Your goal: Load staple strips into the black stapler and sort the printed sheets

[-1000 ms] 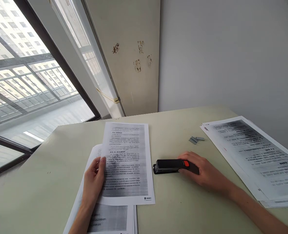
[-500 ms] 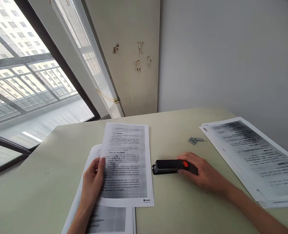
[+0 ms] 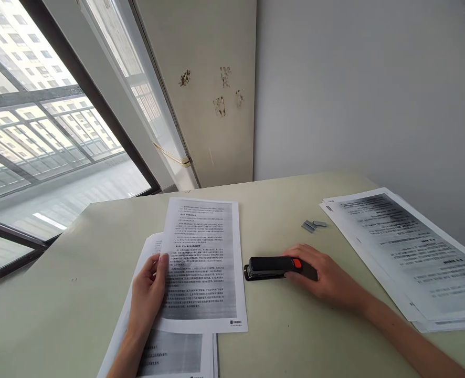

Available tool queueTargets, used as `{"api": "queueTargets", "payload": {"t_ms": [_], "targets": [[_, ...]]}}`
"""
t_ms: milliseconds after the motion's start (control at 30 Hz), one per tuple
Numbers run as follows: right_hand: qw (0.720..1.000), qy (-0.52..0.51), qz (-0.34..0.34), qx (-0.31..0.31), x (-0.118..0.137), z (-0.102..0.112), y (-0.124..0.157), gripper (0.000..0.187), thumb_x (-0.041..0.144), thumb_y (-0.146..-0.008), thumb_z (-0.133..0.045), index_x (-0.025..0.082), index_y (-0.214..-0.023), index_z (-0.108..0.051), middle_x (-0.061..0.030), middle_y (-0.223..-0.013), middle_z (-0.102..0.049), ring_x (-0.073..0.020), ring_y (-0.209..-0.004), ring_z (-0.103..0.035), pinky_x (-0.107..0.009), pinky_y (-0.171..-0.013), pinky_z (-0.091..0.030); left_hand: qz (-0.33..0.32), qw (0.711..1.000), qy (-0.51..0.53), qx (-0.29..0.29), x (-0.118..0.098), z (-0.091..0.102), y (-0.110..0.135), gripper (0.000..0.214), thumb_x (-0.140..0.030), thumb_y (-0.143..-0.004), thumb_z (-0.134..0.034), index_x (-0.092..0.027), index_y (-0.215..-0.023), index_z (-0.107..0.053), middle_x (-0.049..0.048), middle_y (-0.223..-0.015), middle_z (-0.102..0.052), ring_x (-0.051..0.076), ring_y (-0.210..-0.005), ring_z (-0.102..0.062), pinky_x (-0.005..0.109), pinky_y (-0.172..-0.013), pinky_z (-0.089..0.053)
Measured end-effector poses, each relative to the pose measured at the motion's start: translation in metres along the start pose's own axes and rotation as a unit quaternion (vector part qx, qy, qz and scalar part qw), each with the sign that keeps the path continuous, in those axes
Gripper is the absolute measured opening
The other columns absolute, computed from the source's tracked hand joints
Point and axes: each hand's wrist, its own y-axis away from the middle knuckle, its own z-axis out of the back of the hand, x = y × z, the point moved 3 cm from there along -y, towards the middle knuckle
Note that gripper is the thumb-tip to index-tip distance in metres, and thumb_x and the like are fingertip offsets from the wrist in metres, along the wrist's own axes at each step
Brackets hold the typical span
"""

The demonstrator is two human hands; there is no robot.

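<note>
My left hand [image 3: 149,286] grips the left edge of a printed sheet [image 3: 201,262], thumb on top and the other fingers curled at the edge. Beneath that sheet and my wrist lies a stack of printed pages [image 3: 177,354]. My right hand [image 3: 315,273] is closed around the rear of a black stapler [image 3: 270,265] with a red-orange patch on it. The stapler lies on its side of the table with its nose pointing left, just right of the sheet's right edge. Whether more than one sheet is in my left hand, I cannot tell.
Several grey staple strips [image 3: 311,226] lie beyond my right hand. A second stack of printed pages [image 3: 409,252] rests at the right of the pale green table [image 3: 55,294]. Behind the table are a grey wall [image 3: 335,94], a scuffed panel [image 3: 217,142] and, at left, a window [image 3: 39,126].
The view has shifted very slightly. Both hands, the sheet and the stapler keep the same places relative to one another.
</note>
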Motion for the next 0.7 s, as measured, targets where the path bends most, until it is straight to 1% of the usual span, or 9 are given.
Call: {"api": "queueTargets", "payload": {"t_ms": [133, 267, 333, 467, 600, 700], "targets": [[1.000, 0.000, 0.000, -0.001, 0.000, 0.000, 0.000, 0.022, 0.044, -0.106, -0.059, 0.028, -0.120, -0.065, -0.0069, -0.117, -0.070, -0.0255, -0.105, -0.064, -0.041, -0.092, -0.052, 0.002, 1.000, 0.004, 0.000, -0.002, 0.000, 0.002, 0.065, -0.075, -0.089, -0.060, -0.019, -0.120, -0.073, 0.0019, -0.089, -0.076, 0.019, -0.075, -0.063, 0.024, -0.063, -0.048], [1.000, -0.001, 0.000, 0.001, -0.001, -0.001, 0.000, 0.022, 0.045, -0.106, -0.058, 0.027, -0.116, -0.066, -0.0079, -0.116, -0.070, -0.0259, -0.104, -0.064, -0.040, -0.090, -0.053, 0.005, 1.000, 0.000, 0.001, -0.005, 0.001, 0.004, 0.067, -0.076, -0.088, -0.061, -0.018, -0.119, -0.073, -0.0006, -0.073, -0.067, 0.019, -0.070, -0.060, 0.024, -0.059, -0.046], [1.000, 0.000, 0.000, 0.001, -0.001, -0.001, 0.000, 0.022, 0.046, -0.106, -0.058, 0.027, -0.115, -0.065, -0.0077, -0.115, -0.070, -0.0255, -0.103, -0.064, -0.040, -0.089, -0.053, 0.014, 1.000, 0.009, 0.004, -0.006, 0.003, 0.005, 0.068, -0.077, -0.087, -0.062, -0.018, -0.119, -0.073, -0.0011, -0.071, -0.067, 0.019, -0.069, -0.060, 0.023, -0.057, -0.045], [1.000, 0.003, 0.005, -0.001, 0.001, 0.000, -0.001, 0.020, 0.044, -0.106, -0.058, 0.028, -0.116, -0.065, -0.0067, -0.114, -0.070, -0.0251, -0.104, -0.064, -0.040, -0.091, -0.052, 0.043, 0.999, 0.029, 0.013, -0.008, 0.007, 0.009, 0.072, -0.079, -0.085, -0.063, -0.019, -0.123, -0.071, 0.0017, -0.083, -0.075, 0.019, -0.070, -0.062, 0.023, -0.058, -0.048], [1.000, 0.003, 0.000, 0.001, 0.001, 0.000, 0.000, 0.018, 0.042, -0.106, -0.059, 0.029, -0.116, -0.065, -0.0051, -0.114, -0.070, -0.0242, -0.103, -0.065, -0.038, -0.091, -0.052, 0.059, 0.998, -0.001, 0.034, -0.011, 0.010, 0.018, 0.078, -0.083, -0.082, -0.062, -0.020, -0.126, -0.070, 0.0041, -0.090, -0.079, 0.022, -0.075, -0.067, 0.025, -0.062, -0.053], [1.000, 0.003, -0.002, -0.001, -0.001, 0.000, 0.001, 0.018, 0.042, -0.105, -0.060, 0.030, -0.117, -0.065, -0.0039, -0.114, -0.070, -0.0235, -0.103, -0.065, -0.037, -0.090, -0.052, 0.065, 0.997, -0.020, 0.048, -0.010, 0.013, 0.026, 0.076, -0.083, -0.084, -0.060, -0.021, -0.127, -0.070, 0.0043, -0.095, -0.080, 0.023, -0.079, -0.070, 0.026, -0.064, -0.055]]}}
